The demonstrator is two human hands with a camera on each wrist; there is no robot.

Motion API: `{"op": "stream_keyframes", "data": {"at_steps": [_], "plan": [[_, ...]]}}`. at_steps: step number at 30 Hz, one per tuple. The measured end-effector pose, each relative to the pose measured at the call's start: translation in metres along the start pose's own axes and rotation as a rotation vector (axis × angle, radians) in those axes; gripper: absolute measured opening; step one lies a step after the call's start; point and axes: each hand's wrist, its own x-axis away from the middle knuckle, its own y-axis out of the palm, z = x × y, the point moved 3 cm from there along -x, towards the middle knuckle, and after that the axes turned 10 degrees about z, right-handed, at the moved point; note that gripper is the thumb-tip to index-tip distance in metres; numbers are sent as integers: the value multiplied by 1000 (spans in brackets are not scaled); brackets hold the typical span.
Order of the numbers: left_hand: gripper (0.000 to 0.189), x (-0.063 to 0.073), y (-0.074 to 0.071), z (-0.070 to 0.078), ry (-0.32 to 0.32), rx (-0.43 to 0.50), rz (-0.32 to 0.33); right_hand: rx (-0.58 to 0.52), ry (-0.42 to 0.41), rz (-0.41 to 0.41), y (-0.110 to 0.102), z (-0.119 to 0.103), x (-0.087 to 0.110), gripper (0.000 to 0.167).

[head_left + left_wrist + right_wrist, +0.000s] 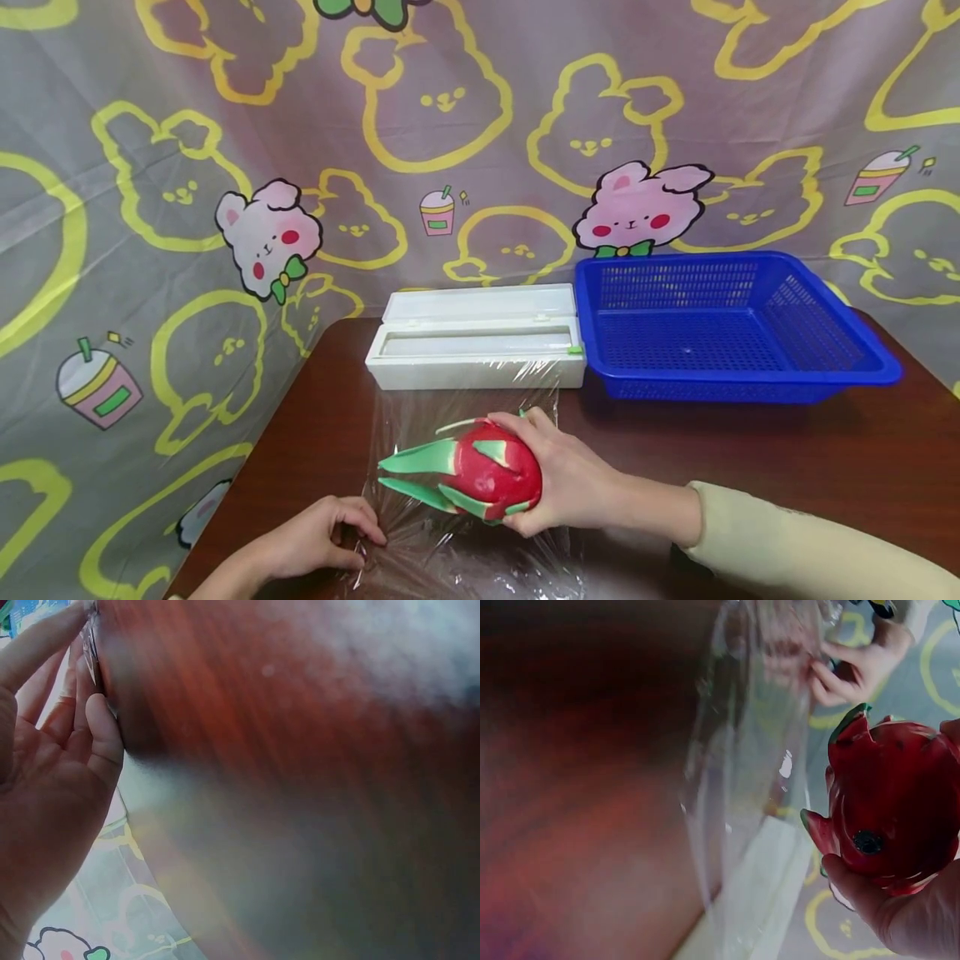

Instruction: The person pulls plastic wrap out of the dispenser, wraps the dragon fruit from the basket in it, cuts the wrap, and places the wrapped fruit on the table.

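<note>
A red dragon fruit (pixel 498 472) with green scales is gripped in my right hand (pixel 570 479), lying on its side above the cling film (pixel 480 560). Its long green leaves point left in the head view. The right wrist view shows the round red end of the fruit, with a small dark spot. My left hand (pixel 318 537) pinches the left edge of the film between thumb and fingers, close to the table. The film runs out toward me from a white cling film dispenser (pixel 480 372), whose lid stands raised.
Right of the dispenser stands a blue plastic basket (pixel 720 385) with slotted walls. Both are toward the back of the dark brown table (pixel 315 417). A patterned cloth (pixel 480 100) hangs behind the table and along its left side.
</note>
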Motion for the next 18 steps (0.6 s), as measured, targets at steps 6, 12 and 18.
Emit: {"op": "stream_keyframes", "data": {"at_steps": [6, 12, 18], "plan": [[21, 0, 0, 1, -30, 22, -7, -4, 32, -53, 17, 2, 7, 102], [21, -1, -1, 2, -43, 16, -6, 9, 65, -62, 27, 5, 10, 101], [20, 0, 0, 2, -33, 13, -3, -12, 100, -92, 34, 6, 13, 99]]}}
